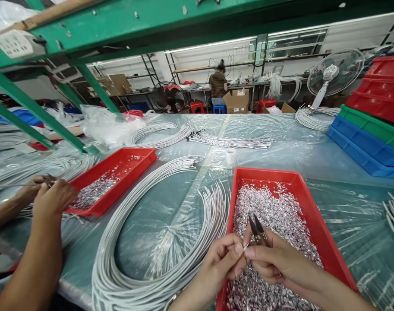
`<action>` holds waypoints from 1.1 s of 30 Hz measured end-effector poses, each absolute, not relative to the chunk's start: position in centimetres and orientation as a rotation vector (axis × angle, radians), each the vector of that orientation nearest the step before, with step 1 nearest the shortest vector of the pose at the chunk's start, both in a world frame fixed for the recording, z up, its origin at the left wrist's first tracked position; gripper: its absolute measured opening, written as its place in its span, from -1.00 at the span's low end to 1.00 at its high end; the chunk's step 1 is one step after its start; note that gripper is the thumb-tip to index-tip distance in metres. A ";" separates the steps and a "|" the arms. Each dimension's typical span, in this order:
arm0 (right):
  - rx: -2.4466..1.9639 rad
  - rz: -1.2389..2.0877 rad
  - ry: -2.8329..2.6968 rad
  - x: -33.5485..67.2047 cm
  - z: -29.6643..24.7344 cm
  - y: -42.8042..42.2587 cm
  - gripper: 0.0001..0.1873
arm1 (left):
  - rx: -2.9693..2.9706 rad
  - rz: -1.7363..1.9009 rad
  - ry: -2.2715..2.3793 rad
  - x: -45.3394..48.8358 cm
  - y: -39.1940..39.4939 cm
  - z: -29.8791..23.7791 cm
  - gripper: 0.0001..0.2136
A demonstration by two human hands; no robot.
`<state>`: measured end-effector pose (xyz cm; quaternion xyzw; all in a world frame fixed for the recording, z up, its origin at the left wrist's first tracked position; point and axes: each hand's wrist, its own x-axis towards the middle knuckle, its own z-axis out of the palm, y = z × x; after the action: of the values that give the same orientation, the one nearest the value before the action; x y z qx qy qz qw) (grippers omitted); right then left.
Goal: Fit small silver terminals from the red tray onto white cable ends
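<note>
My left hand is pinched shut on the end of a thin white cable just over the near red tray. My right hand is closed round small dark snips, whose blades point up and away. The two hands touch at the fingertips, where the cable end meets the snips. The tray under them is full of tiny shiny metal pieces. A large looped bundle of white cables lies on the plastic-covered table to the left of my hands.
A co-worker's hands work at the left beside a second red tray of metal pieces. A tape roll stands mid-table. Stacked red, green and blue bins sit at right, beside a fan. Another person sits far back.
</note>
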<state>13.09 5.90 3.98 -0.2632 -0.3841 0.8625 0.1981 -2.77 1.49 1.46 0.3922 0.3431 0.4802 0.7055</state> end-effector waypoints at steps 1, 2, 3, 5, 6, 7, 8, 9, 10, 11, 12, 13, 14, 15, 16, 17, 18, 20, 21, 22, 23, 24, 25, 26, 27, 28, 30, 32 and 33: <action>-0.731 2.421 -1.069 13.1 4.0 5.9 -0.74 | 0.870 1.069 0.761 -2.8 1.5 1.4 -0.72; -0.726 2.425 -1.064 13.0 4.1 5.8 -0.73 | 0.870 1.072 0.761 -2.8 1.5 1.4 -0.72; -0.726 2.424 -1.060 13.0 4.1 5.8 -0.73 | 0.870 1.073 0.761 -2.8 1.5 1.4 -0.71; -0.736 2.415 -1.055 13.0 4.3 5.7 -0.71 | 0.870 1.078 0.765 -2.7 1.5 1.3 -0.70; -0.738 2.415 -1.050 13.0 4.4 5.7 -0.71 | 0.868 1.081 0.768 -2.7 1.5 1.2 -0.70; -0.742 2.415 -1.045 12.9 4.5 5.7 -0.71 | 0.864 1.084 0.773 -2.7 1.4 1.2 -0.70; -0.747 2.414 -1.042 12.9 4.5 5.7 -0.71 | 0.859 1.088 0.776 -2.7 1.4 1.2 -0.70; -0.749 2.415 -1.040 13.0 4.5 5.7 -0.71 | 0.855 1.088 0.775 -2.7 1.4 1.1 -0.70; -0.749 2.414 -1.037 13.0 4.4 5.8 -0.70 | 0.853 1.087 0.771 -2.7 1.4 1.1 -0.70; -0.753 2.412 -1.035 13.0 4.3 5.8 -0.70 | 0.852 1.084 0.764 -2.8 1.4 1.1 -0.70; -0.757 2.407 -1.035 13.0 4.2 5.8 -0.70 | 0.853 1.081 0.755 -2.8 1.4 1.1 -0.70; -0.760 2.407 -1.032 13.0 4.1 5.8 -0.70 | 0.853 1.079 0.746 -2.8 1.4 1.0 -0.70; -0.760 2.408 -1.029 13.0 4.1 5.8 -0.69 | 0.852 1.077 0.740 -2.8 1.5 1.0 -0.70; -0.760 2.409 -1.027 13.0 4.0 5.8 -0.69 | 0.848 1.077 0.735 -2.9 1.5 1.1 -0.71; -0.758 2.408 -1.029 13.0 4.0 5.7 -0.69 | 0.846 1.077 0.731 -2.9 1.5 1.1 -0.71; -0.756 2.407 -1.033 13.0 4.0 5.7 -0.69 | 0.844 1.077 0.726 -2.8 1.5 1.1 -0.71; -0.755 2.405 -1.037 13.0 3.9 5.6 -0.69 | 0.843 1.078 0.723 -2.8 1.6 1.2 -0.72; -0.762 2.398 -1.048 13.0 4.0 5.6 -0.68 | 0.845 1.080 0.716 -2.8 1.6 1.2 -0.71; -0.770 2.396 -1.052 13.0 4.0 5.6 -0.68 | 0.847 1.081 0.713 -2.8 1.6 1.3 -0.71; -0.779 2.394 -1.054 13.0 4.0 5.6 -0.68 | 0.846 1.083 0.711 -2.8 1.6 1.3 -0.71; -0.784 2.397 -1.051 13.0 4.0 5.6 -0.69 | 0.846 1.083 0.709 -2.7 1.6 1.3 -0.71; -0.782 2.401 -1.047 13.0 4.1 5.6 -0.69 | 0.845 1.084 0.708 -2.7 1.6 1.3 -0.71; -0.771 2.412 -1.042 13.1 4.1 5.6 -0.70 | 0.845 1.084 0.707 -2.7 1.6 1.3 -0.71; -0.754 2.424 -1.035 13.1 4.2 5.7 -0.70 | 0.845 1.084 0.705 -2.7 1.6 1.3 -0.71; -0.736 2.433 -1.030 13.1 4.3 5.7 -0.71 | 0.847 1.082 0.703 -2.7 1.6 1.3 -0.71; -0.717 2.442 -1.027 13.1 4.3 5.7 -0.71 | 0.848 1.080 0.700 -2.7 1.6 1.3 -0.71; -0.695 2.449 -1.028 13.1 4.5 5.7 -0.71 | 0.845 1.076 0.694 -2.8 1.6 1.2 -0.72; -0.694 2.450 -1.025 13.0 4.5 5.7 -0.71 | 0.838 1.072 0.689 -2.8 1.5 1.1 -0.72; -0.696 2.450 -1.022 13.0 4.5 5.7 -0.70 | 0.834 1.070 0.686 -2.8 1.5 1.0 -0.73</action>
<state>12.96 5.73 4.54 -0.2485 -0.3650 0.8752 0.1976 -2.83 1.54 1.03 0.3782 0.3110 0.4849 0.7246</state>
